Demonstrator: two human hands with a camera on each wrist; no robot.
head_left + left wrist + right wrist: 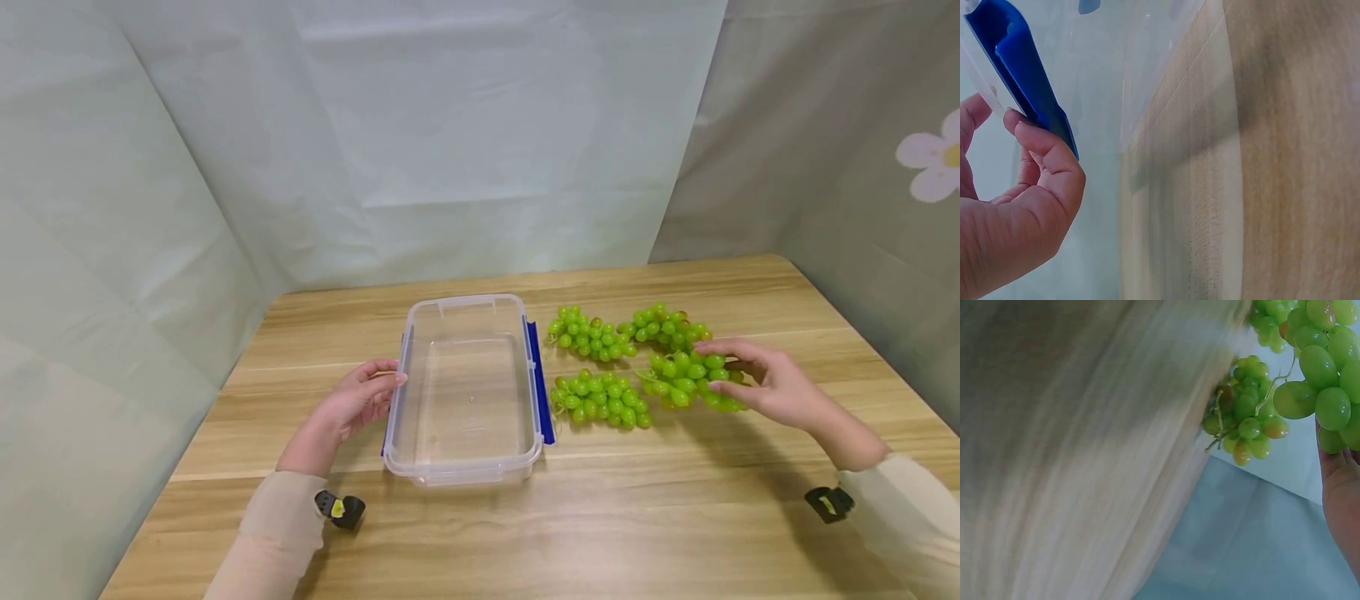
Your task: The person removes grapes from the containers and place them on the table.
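A clear plastic food container [468, 417] with blue side latches [542, 383] stands left of the table's middle. My left hand [367, 396] holds its left rim. In the left wrist view, the thumb is at the pale rim and the fingertips are against a blue latch [1022, 62]. My right hand [776, 387] grips a bunch of green grapes [686, 379] from its right side, thumb and fingers around it. That bunch looms large in the right wrist view, hiding part of the fingers.
Other bunches of green grapes lie between the container and my right hand: one in front [603, 400], one behind it [592, 333] and another at the back right [663, 327]. Pale cloth [480, 150] hangs behind the wooden table [600, 517].
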